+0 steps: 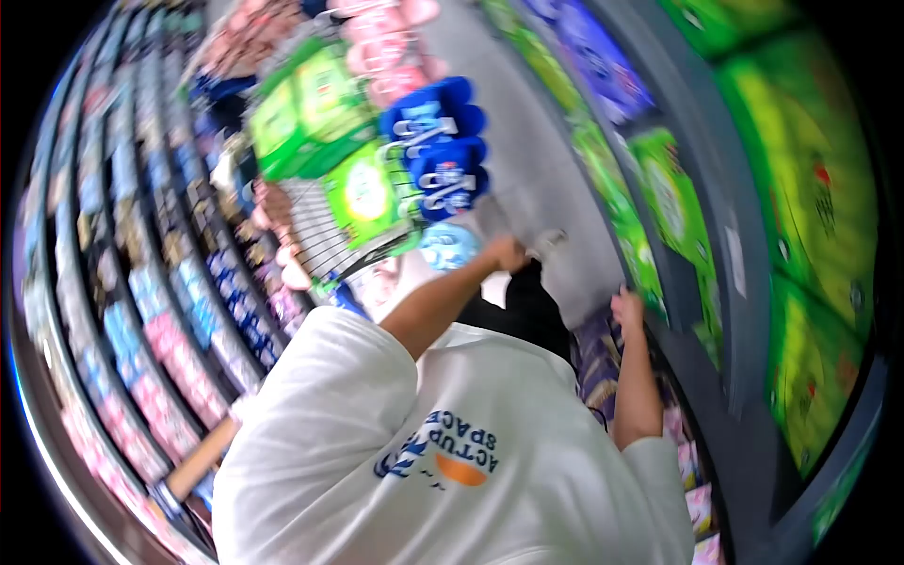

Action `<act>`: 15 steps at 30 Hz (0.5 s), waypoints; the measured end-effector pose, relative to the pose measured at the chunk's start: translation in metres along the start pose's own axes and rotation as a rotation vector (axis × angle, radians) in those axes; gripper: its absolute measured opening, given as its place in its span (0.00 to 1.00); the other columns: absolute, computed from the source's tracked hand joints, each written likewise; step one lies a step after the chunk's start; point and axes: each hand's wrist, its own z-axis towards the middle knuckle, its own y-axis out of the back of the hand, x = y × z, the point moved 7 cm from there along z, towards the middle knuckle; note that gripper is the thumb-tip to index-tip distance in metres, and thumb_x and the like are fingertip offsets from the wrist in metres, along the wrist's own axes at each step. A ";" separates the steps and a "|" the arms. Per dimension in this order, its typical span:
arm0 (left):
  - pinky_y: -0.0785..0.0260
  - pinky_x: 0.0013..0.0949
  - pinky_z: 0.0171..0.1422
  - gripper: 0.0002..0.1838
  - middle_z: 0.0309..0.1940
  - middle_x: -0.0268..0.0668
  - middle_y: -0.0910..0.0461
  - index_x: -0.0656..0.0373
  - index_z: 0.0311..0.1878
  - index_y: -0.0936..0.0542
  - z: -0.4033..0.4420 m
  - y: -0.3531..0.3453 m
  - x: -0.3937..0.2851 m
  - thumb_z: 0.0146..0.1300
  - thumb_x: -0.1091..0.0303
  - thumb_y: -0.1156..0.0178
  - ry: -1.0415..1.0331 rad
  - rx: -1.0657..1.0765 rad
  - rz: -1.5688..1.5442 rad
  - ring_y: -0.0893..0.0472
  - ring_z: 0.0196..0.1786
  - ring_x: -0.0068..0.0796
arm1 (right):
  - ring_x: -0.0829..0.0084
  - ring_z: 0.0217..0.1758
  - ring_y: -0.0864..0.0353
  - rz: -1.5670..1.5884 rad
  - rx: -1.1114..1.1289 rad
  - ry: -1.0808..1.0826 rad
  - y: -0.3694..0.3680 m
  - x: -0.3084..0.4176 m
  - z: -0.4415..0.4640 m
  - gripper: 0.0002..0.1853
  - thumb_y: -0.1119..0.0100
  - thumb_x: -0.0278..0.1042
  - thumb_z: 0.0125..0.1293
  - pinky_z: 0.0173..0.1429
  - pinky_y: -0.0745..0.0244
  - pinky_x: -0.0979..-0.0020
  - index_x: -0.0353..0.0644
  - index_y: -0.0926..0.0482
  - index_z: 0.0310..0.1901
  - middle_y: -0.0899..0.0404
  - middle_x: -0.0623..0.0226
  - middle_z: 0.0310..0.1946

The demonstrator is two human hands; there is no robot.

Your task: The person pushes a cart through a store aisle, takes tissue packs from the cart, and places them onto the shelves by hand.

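My left hand (508,253) reaches across in front of my body, above my black trousers (528,290). It is blurred, its fingers are mostly hidden, and no held object shows. Just past it is a small pale, shiny shape (550,243), perhaps a shoe. My right hand (627,310) hangs low beside the right-hand shelf. Its fingers are loosely bent and a little apart, with nothing visible in them. Close to it are green packs (646,282) at the shelf edge. My white T-shirt (527,443) fills the lower middle of the view.
Ahead on the left stands a wire rack (315,221) with green packs (311,108). Blue slipper-like items (441,151) and pink ones (386,52) hang alongside. Shelves of folded packs (155,282) line the left; large green packs (819,207) fill the right. Grey floor (537,141) runs between.
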 end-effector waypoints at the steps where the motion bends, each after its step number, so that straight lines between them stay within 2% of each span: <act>1: 0.28 0.47 0.54 0.21 0.41 0.51 0.18 0.59 0.40 0.16 -0.035 -0.024 0.043 0.56 0.51 0.42 0.049 -0.085 -0.091 0.20 0.47 0.53 | 0.71 0.32 0.20 0.002 -0.019 0.052 -0.024 -0.001 -0.022 0.19 0.44 0.54 0.66 0.37 0.27 0.65 0.45 0.23 0.43 0.18 0.67 0.34; 2: 0.28 0.48 0.54 0.19 0.40 0.52 0.18 0.60 0.38 0.16 -0.066 -0.043 0.078 0.56 0.54 0.42 0.124 -0.076 -0.070 0.19 0.47 0.52 | 0.69 0.36 0.19 -0.027 0.051 0.047 -0.045 -0.015 -0.025 0.19 0.43 0.53 0.65 0.42 0.27 0.60 0.45 0.24 0.47 0.17 0.65 0.39; 4: 0.28 0.46 0.55 0.18 0.41 0.50 0.17 0.59 0.40 0.16 -0.141 -0.037 0.106 0.56 0.56 0.42 0.252 -0.119 -0.143 0.20 0.48 0.50 | 0.70 0.35 0.18 -0.096 0.165 0.034 -0.090 -0.039 -0.032 0.19 0.42 0.49 0.65 0.38 0.27 0.64 0.45 0.24 0.50 0.17 0.64 0.39; 6: 0.28 0.44 0.56 0.17 0.42 0.48 0.17 0.58 0.41 0.15 -0.189 -0.032 0.140 0.55 0.56 0.40 0.313 -0.176 -0.240 0.19 0.47 0.48 | 0.74 0.30 0.20 -0.290 0.303 0.084 -0.133 -0.035 -0.054 0.18 0.40 0.46 0.64 0.32 0.28 0.72 0.40 0.22 0.46 0.18 0.66 0.32; 7: 0.27 0.41 0.53 0.16 0.38 0.46 0.16 0.60 0.39 0.15 -0.206 -0.026 0.154 0.53 0.59 0.38 0.319 -0.263 -0.325 0.17 0.43 0.44 | 0.76 0.29 0.21 -0.407 0.300 0.238 -0.154 -0.025 -0.060 0.16 0.40 0.44 0.65 0.31 0.29 0.74 0.37 0.19 0.42 0.18 0.66 0.29; 9: 0.25 0.35 0.46 0.13 0.31 0.44 0.15 0.65 0.34 0.15 -0.237 0.003 0.165 0.53 0.64 0.38 0.332 -0.368 -0.585 0.16 0.36 0.35 | 0.76 0.29 0.22 -0.464 0.378 0.362 -0.187 -0.012 -0.052 0.15 0.41 0.42 0.66 0.32 0.28 0.74 0.37 0.18 0.40 0.19 0.67 0.28; 11: 0.25 0.30 0.38 0.09 0.26 0.40 0.16 0.67 0.30 0.17 -0.245 0.023 0.187 0.54 0.69 0.39 0.138 -0.521 -0.999 0.17 0.31 0.27 | 0.76 0.29 0.22 -0.493 0.385 0.448 -0.217 0.033 -0.066 0.14 0.42 0.41 0.66 0.34 0.27 0.74 0.36 0.18 0.41 0.19 0.67 0.28; 12: 0.26 0.28 0.35 0.08 0.25 0.38 0.17 0.67 0.28 0.17 -0.249 0.036 0.197 0.56 0.71 0.40 0.151 -0.619 -1.063 0.18 0.30 0.24 | 0.76 0.30 0.22 -0.500 0.392 0.517 -0.233 0.061 -0.078 0.14 0.42 0.40 0.66 0.35 0.27 0.74 0.36 0.18 0.41 0.20 0.68 0.27; 15: 0.27 0.32 0.36 0.12 0.24 0.41 0.17 0.66 0.33 0.17 -0.268 0.089 0.225 0.57 0.65 0.40 0.193 -0.912 -0.901 0.19 0.29 0.27 | 0.77 0.32 0.22 -0.521 0.318 0.733 -0.283 0.159 -0.143 0.14 0.41 0.39 0.66 0.40 0.27 0.75 0.33 0.20 0.42 0.18 0.66 0.31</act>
